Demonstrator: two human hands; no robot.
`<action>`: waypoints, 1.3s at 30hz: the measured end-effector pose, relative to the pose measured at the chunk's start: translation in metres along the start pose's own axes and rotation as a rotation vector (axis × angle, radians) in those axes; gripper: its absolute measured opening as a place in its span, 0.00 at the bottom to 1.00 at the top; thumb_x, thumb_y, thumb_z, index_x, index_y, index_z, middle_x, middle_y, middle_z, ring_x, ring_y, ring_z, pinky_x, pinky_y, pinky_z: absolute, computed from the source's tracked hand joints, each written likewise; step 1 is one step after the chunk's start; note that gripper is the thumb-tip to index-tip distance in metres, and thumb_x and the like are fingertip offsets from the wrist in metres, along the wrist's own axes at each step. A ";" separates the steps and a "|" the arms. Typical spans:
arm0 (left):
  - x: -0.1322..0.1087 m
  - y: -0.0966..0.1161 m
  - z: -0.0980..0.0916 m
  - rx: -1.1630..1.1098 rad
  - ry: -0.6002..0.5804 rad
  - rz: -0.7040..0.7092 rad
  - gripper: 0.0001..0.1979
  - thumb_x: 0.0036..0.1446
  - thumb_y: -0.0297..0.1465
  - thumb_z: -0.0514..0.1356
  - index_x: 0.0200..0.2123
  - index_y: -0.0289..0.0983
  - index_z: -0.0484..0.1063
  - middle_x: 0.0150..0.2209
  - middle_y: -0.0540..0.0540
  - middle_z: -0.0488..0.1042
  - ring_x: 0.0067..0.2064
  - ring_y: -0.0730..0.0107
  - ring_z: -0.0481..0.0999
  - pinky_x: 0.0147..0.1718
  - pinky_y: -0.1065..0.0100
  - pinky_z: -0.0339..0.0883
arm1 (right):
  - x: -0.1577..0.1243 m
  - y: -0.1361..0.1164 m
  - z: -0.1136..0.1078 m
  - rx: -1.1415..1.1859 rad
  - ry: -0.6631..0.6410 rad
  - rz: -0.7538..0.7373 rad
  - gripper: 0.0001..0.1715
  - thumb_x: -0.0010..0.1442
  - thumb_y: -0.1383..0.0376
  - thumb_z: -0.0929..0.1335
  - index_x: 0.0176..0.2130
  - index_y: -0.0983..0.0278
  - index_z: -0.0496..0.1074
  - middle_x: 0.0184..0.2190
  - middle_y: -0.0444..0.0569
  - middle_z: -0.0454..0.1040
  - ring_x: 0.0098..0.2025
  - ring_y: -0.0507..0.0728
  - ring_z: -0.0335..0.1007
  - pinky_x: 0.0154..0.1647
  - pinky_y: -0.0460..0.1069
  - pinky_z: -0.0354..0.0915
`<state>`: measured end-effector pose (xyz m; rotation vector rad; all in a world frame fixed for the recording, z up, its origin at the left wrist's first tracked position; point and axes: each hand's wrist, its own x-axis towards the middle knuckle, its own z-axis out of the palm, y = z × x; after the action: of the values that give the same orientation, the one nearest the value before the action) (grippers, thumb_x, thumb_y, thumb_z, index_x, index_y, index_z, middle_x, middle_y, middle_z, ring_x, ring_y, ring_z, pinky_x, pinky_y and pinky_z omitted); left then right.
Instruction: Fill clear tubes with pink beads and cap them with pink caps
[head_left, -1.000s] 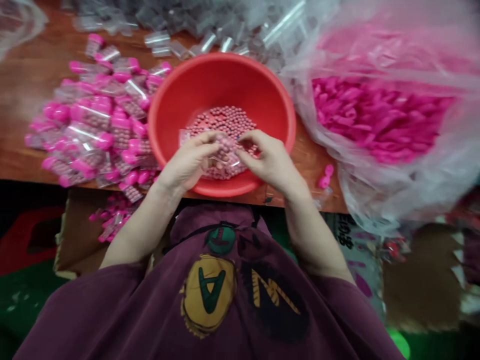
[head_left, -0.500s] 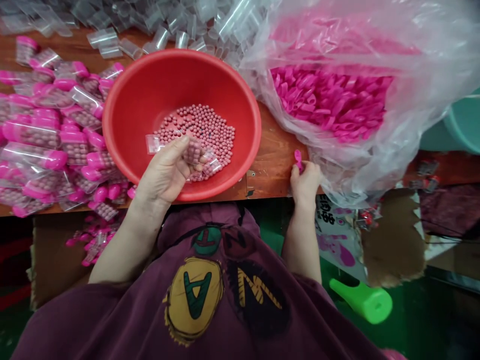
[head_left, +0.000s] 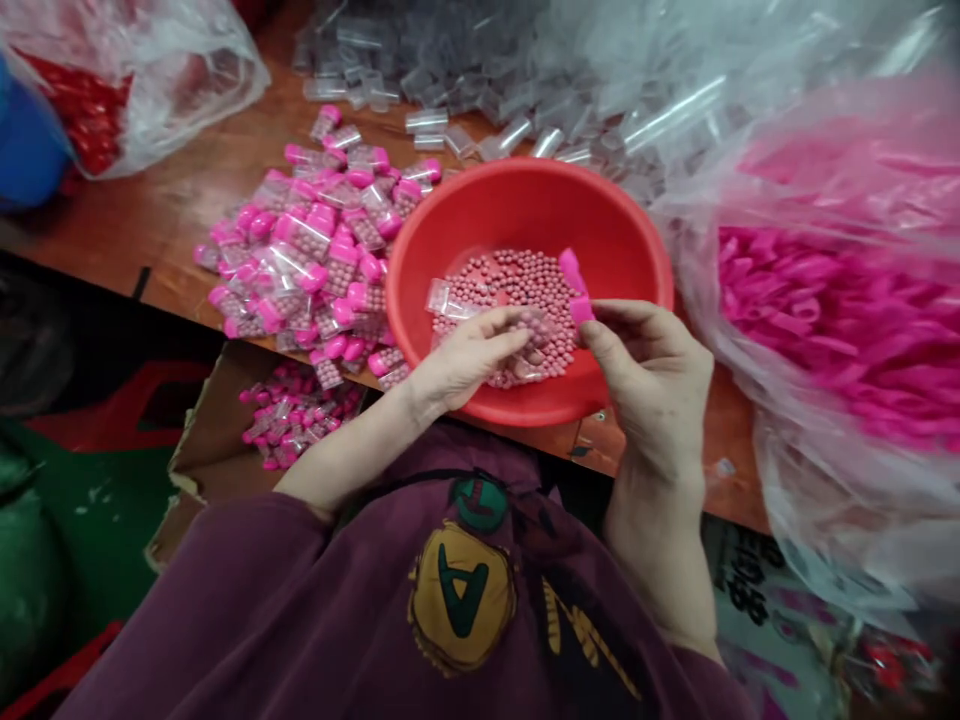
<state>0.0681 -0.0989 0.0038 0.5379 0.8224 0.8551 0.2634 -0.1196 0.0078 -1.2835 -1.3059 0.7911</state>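
Observation:
A red bowl (head_left: 517, 200) with several small pink beads (head_left: 517, 285) sits at the near edge of a wooden table (head_left: 195, 200). Over the bowl, my left hand (head_left: 465, 360) grips a clear plastic tube (head_left: 536, 335) filled with beads; another clear tube (head_left: 444, 298) lies in the bowl beside it. My right hand (head_left: 652, 375) pinches a pink cap (head_left: 576, 282) between thumb and fingers, just right of the tube's open end.
A pile of capped, filled tubes (head_left: 315, 240) lies left of the bowl; more sit in a cardboard box (head_left: 292, 415) below the table edge. Empty clear tubes (head_left: 465, 110) are heaped behind. A plastic bag of pink caps (head_left: 847, 300) fills the right.
My right hand left the bag's edge at the right and came back over the bowl with a pink cap. The view swung left; the left hand still holds the tube.

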 end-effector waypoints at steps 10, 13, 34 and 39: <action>0.003 -0.002 0.001 -0.006 0.034 -0.009 0.07 0.69 0.29 0.69 0.48 0.36 0.80 0.36 0.50 0.80 0.30 0.80 0.74 0.29 0.74 0.63 | 0.002 0.001 0.021 -0.210 -0.078 -0.198 0.05 0.71 0.59 0.77 0.46 0.55 0.87 0.40 0.46 0.85 0.41 0.58 0.82 0.44 0.55 0.78; 0.001 -0.002 0.006 -0.026 0.051 0.009 0.06 0.70 0.27 0.68 0.49 0.36 0.78 0.35 0.52 0.78 0.30 0.81 0.74 0.29 0.76 0.64 | 0.000 0.004 0.023 -0.168 -0.041 -0.150 0.06 0.71 0.58 0.77 0.46 0.55 0.87 0.39 0.46 0.85 0.40 0.58 0.82 0.44 0.55 0.79; -0.004 -0.008 0.002 0.129 -0.054 0.127 0.14 0.62 0.37 0.77 0.45 0.36 0.83 0.30 0.52 0.76 0.29 0.78 0.71 0.29 0.73 0.64 | -0.004 -0.009 -0.002 -0.228 -0.236 -0.231 0.10 0.74 0.59 0.74 0.50 0.54 0.88 0.45 0.50 0.87 0.45 0.59 0.85 0.50 0.57 0.82; -0.004 -0.002 0.001 0.153 -0.165 0.011 0.23 0.49 0.44 0.84 0.40 0.35 0.84 0.32 0.50 0.81 0.32 0.77 0.75 0.33 0.72 0.67 | 0.023 0.003 0.011 0.061 -0.226 0.070 0.23 0.72 0.42 0.73 0.53 0.52 0.87 0.41 0.47 0.86 0.43 0.58 0.83 0.49 0.56 0.82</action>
<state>0.0683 -0.1032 0.0040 0.7383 0.7370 0.7502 0.2575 -0.0946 0.0086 -1.2232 -1.4096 1.0419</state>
